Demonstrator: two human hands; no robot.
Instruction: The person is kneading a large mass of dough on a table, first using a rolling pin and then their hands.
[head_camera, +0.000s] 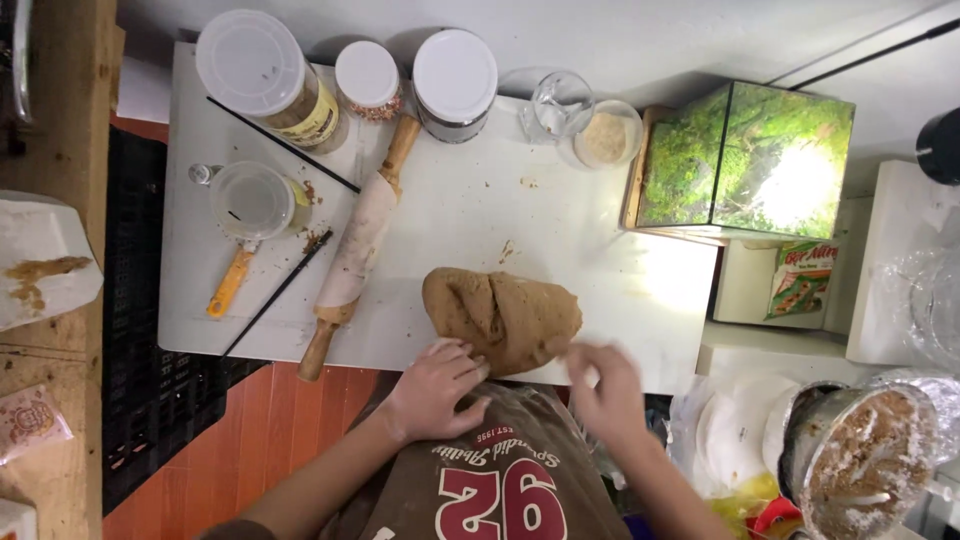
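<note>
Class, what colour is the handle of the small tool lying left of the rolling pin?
Orange handle, clearest in the head view.

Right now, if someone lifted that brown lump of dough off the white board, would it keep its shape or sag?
The brown dough would probably sag: its folded, creased surface suggests it is soft. It looks dense, so likely heavy for its size. Crumbs on the white board and the left hand pressing its edge hint it may be slightly sticky, not slippery.

white table (620, 290) | brown dough (503, 317) | rolling pin (358, 245) | jars (270, 75), perhaps spices
</note>
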